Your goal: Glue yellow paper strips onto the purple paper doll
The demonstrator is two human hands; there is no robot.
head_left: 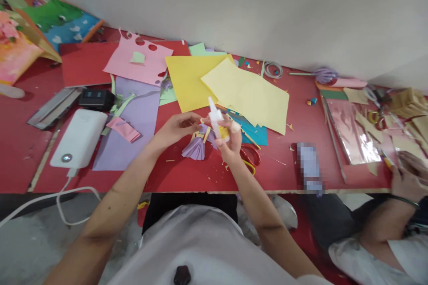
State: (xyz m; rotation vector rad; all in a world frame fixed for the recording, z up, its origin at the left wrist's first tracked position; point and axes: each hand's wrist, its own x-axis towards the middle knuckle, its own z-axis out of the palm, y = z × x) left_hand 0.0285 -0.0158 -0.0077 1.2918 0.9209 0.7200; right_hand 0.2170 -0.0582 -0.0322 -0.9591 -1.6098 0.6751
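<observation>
Head view: my right hand (230, 140) grips glue bottle (218, 121), left hand (175, 128) pinches purple paper fan (197, 146); scissors (250, 156), yellow sheets (247, 93) close by on red table (200, 173).

Both hands (203, 136) raised — fingers curled, close together

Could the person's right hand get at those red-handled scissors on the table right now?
Probably yes, but not freely: the scissors lie on the red table just beside the right hand, with nothing over them. That hand already grips a glue bottle, so its fingers look occupied.
</observation>
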